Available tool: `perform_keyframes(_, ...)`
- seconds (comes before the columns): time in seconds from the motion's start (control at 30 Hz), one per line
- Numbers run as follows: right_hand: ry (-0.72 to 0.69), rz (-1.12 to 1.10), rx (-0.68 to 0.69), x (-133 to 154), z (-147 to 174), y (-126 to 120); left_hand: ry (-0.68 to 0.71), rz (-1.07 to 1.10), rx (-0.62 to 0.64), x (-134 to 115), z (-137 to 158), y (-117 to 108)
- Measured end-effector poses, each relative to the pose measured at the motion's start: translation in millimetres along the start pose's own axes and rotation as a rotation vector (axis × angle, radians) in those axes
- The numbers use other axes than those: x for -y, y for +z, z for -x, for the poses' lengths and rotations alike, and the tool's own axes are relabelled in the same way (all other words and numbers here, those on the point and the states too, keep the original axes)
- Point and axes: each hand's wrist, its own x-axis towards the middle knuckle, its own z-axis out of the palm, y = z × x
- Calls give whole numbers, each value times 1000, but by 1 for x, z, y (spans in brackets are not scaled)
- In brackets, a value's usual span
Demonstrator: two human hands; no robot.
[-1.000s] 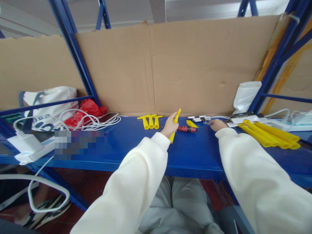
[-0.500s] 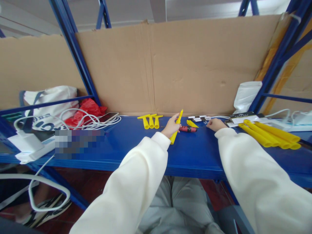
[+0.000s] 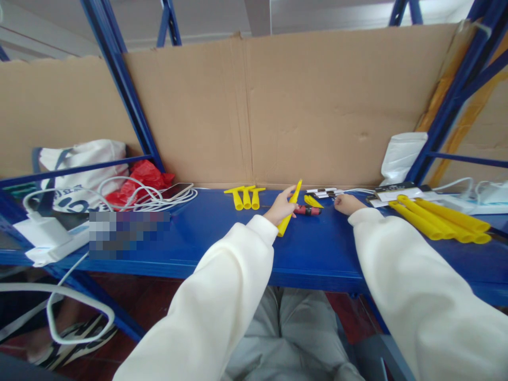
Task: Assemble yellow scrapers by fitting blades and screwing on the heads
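My left hand [image 3: 281, 208] is closed around a yellow, T-shaped plastic piece [image 3: 284, 224] with a tubular handle, its narrow crosspiece pointing up and away. Just to the right, a red and black screwdriver [image 3: 308, 210] lies on the blue shelf, partly behind that hand. My right hand [image 3: 347, 203] is closed, its fingertips pinched low over small dark bits on the shelf; whatever they hold is too small to make out. Between the hands lie small yellow pieces [image 3: 313, 201]. Three yellow T-shaped pieces [image 3: 246, 198] stand in a row left of my left hand.
Several yellow tubes [image 3: 440, 219] lie at the right beside black-and-white packets [image 3: 400, 191]. White strips [image 3: 323, 192] lie near the cardboard wall [image 3: 317, 106]. At the left are coiled white cables [image 3: 174, 198], a red bag [image 3: 145, 177], a cloth bag [image 3: 85, 169] and a charger [image 3: 42, 232].
My left hand and the yellow T-shaped piece have shifted slightly to the right. My right hand has moved a little left, fingers still pinched.
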Motion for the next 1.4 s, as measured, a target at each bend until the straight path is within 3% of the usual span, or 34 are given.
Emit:
perform_keyframes(0.6,-75,-63,-56,-3,-2,0,-33,-14,81,4,-3,0)
perform_keyframes(0.83,-102,-444,-211,10,-3,-1,-73,-16,158,3,0,1)
perform_keyframes(1.07,-302,-920,-332,46,3,-4,-39,101,238,3,0,-1)
perform_keyframes(1.4,-343,-1008,-287,65,17,-8,-59,260,340,9,-6,-3)
